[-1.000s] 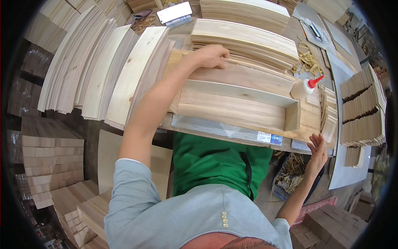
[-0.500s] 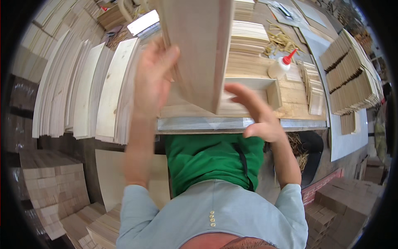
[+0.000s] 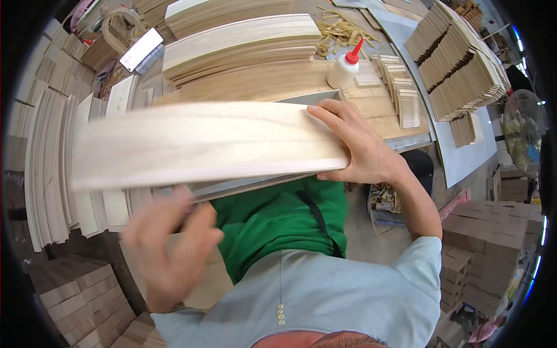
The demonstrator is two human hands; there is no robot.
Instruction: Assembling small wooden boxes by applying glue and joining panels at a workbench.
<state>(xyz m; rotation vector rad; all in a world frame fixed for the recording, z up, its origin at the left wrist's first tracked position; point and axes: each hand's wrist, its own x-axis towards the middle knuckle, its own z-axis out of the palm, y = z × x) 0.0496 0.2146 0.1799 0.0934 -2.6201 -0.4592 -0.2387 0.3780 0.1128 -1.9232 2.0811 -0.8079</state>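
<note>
A long pale wooden board (image 3: 214, 142) is held level across the front of the workbench, its left end blurred by motion. My right hand (image 3: 362, 142) grips its right end, thumb below and fingers over the top. Below the board's left part, my left hand (image 3: 171, 243) is smeared by motion, its fingers loosely bent and apart, with nothing visible in them. Behind the board, a shallow wooden box frame (image 3: 316, 97) shows only in part. A white glue bottle (image 3: 343, 74) with a red nozzle stands beyond it on the bench.
Stacked boards (image 3: 241, 43) lie at the back of the bench, and upright boards (image 3: 52, 168) line the left. Small wooden strips (image 3: 400, 93) sit to the right, near tall stacks of notched panels (image 3: 458, 58). A phone (image 3: 141, 49) is propped at the back left. A fan (image 3: 525, 130) stands far right.
The board has swung from upright to level across the bench. My right hand has taken hold of its right end; my left hand has let go and dropped toward me. The view has shifted rightward.
</note>
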